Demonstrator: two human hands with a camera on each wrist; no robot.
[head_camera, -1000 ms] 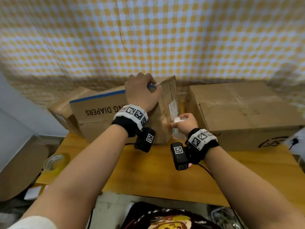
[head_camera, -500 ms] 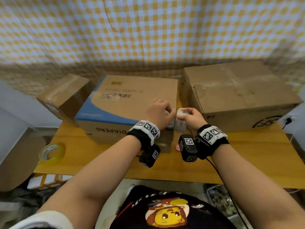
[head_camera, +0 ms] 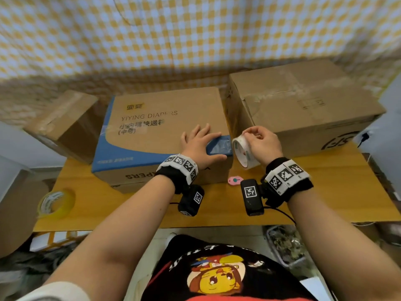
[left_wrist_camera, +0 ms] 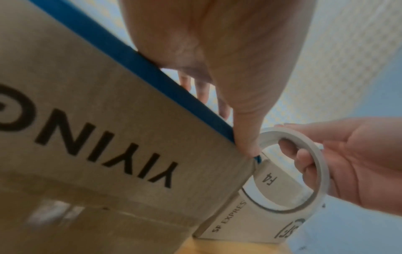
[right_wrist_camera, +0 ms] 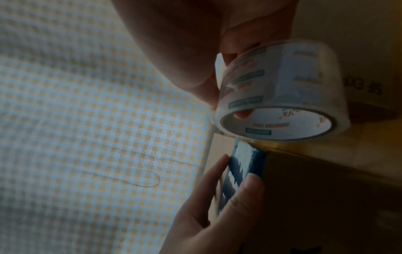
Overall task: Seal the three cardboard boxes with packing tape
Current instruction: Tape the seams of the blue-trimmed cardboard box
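The left hand (head_camera: 200,146) lay flat with fingers spread on the top of the middle diaper box (head_camera: 160,135), pressing a strip of clear tape near the right edge. Just beside that corner, the right hand (head_camera: 261,144) gripped the tape roll (head_camera: 244,152), fingers curled through its core. A larger box (head_camera: 303,109) stood right and a smaller box (head_camera: 63,124) left on the wooden table (head_camera: 217,205).

The middle box (head_camera: 165,127) was brown with a blue band along its left and near edges and dark lettering. The two other boxes (head_camera: 303,109) were plain brown. The tape roll (head_camera: 243,152) was clear over a white core with teal print. A yellow roll (head_camera: 55,203) and a pink cutter (head_camera: 235,180) lay on the orange-tan table (head_camera: 325,192). The backdrop (head_camera: 195,33) was yellow-and-white check.
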